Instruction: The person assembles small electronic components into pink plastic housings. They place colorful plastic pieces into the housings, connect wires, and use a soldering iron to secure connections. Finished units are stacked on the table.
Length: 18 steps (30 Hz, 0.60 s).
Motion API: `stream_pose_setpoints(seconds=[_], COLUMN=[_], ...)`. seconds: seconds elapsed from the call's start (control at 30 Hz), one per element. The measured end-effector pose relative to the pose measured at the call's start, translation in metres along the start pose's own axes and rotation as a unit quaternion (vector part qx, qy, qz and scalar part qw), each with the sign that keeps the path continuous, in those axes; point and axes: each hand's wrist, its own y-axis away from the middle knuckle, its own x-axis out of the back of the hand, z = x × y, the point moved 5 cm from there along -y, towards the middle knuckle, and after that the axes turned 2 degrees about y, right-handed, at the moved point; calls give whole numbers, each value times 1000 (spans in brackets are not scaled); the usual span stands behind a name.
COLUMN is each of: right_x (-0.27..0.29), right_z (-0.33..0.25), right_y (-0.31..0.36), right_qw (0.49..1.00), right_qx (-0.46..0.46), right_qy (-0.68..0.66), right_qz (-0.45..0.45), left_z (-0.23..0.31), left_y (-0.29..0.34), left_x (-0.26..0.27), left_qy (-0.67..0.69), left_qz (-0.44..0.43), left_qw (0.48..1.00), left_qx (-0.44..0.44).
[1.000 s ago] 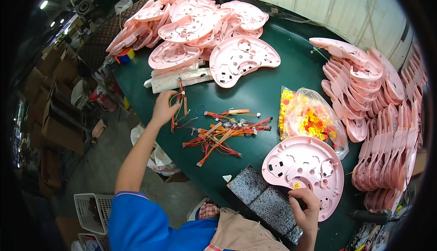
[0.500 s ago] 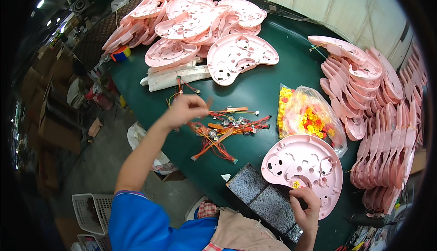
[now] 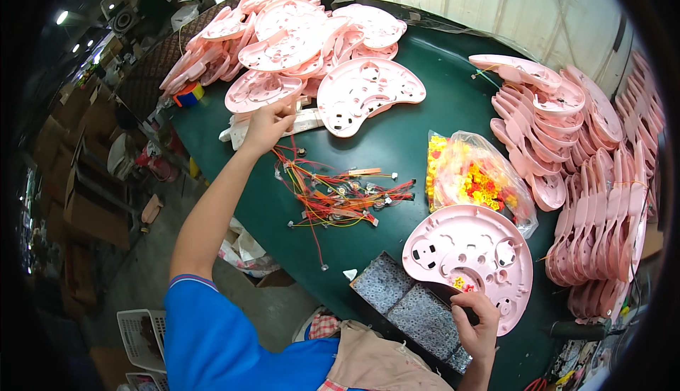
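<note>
Toward the far left corner of the counter [image 3: 397,151], a heap of pink shells [image 3: 287,44] lies loosely overlapped; a knock from a raised arm could set the upper ones sliding. The person's left hand [image 3: 268,127] hangs beside the near side of that heap, next to a white bundle [image 3: 308,120]; its fingers are drawn together, and whether they grasp anything cannot be told, though a red wire shows right below them. If the hand has that wire, a pull could drag the tangle of wired parts [image 3: 343,191] between the counter's left edge and its middle, since the leads cross, and a joint might tear. One loose lead trails toward the left edge, where a forearm could hook it. By the near edge, a pink shell [image 3: 485,249] partly overlaps dark speckled blocks [image 3: 425,320]; that uneven footing could let it rock, scattering the small yellow and red pieces [image 3: 460,283] at its inner curve. The right hand [image 3: 476,324] is at this shell's near rim, fingers curled; whether they grip it is unclear. Farther right, the clear bag [image 3: 489,178] of similar pieces might spill if nudged open, and the stacked shells [image 3: 602,228] along the right edge could topple if bumped.
</note>
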Motion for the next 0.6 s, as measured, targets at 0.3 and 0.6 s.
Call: stream_pose_setpoints(seconds=[0.3,0.6], right_x=[8,-2], right_z=[17,6], right_y=[8,0], right_qw=[999,1000], right_qx=[-45,-25], right_qy=[0,7], right_qz=[7,-18], left_z=[-35,-56], left_y=[60,134], left_x=[-17,-43], left_qy=[-131,-245], left_qz=[-231,-265], left_qw=[960,933], left_qx=[82,15])
